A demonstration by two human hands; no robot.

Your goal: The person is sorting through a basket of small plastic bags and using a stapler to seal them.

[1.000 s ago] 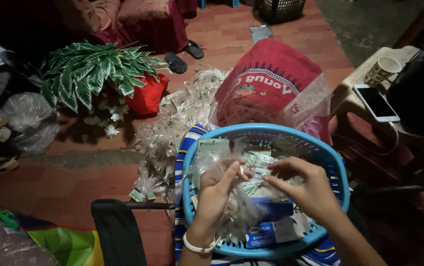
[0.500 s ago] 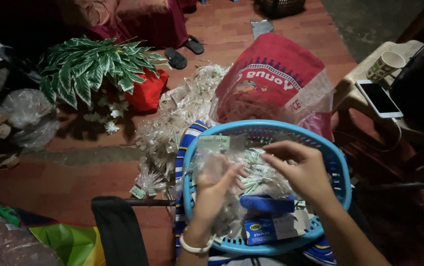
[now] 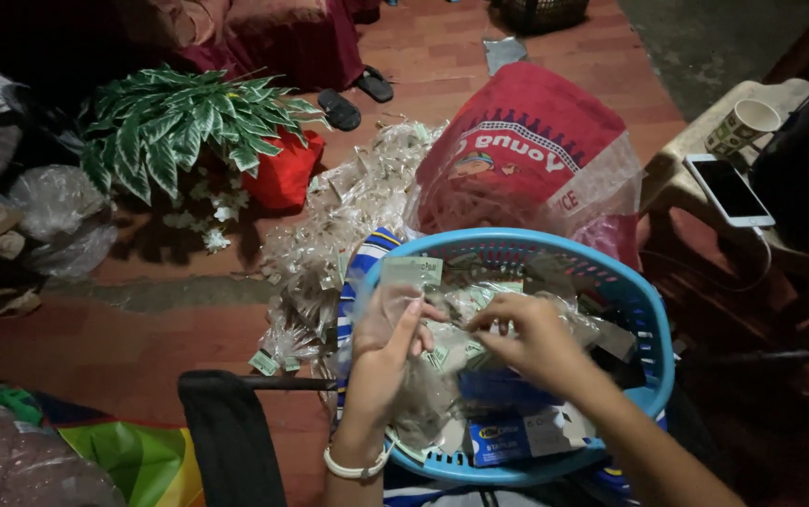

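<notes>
Basket (image 3: 653, 310) contents blurred, its near rim behind the forearms, dark basket (image 3: 543, 13) cut off at top edge

Small clear plastic packet (image 3: 393, 302) with a pale green card top, being held upright in the left hand (image 3: 381, 361), more clear packets (image 3: 451, 347) lying heaped beneath both hands in a round blue plastic basket (image 3: 653, 324), right hand (image 3: 531, 338) pinching among them

Left hand (image 3: 381, 352) holding clear packet (image 3: 395, 299), right hand (image 3: 531, 340) pinching inside blue basket (image 3: 644, 310) — lamplit.
</notes>
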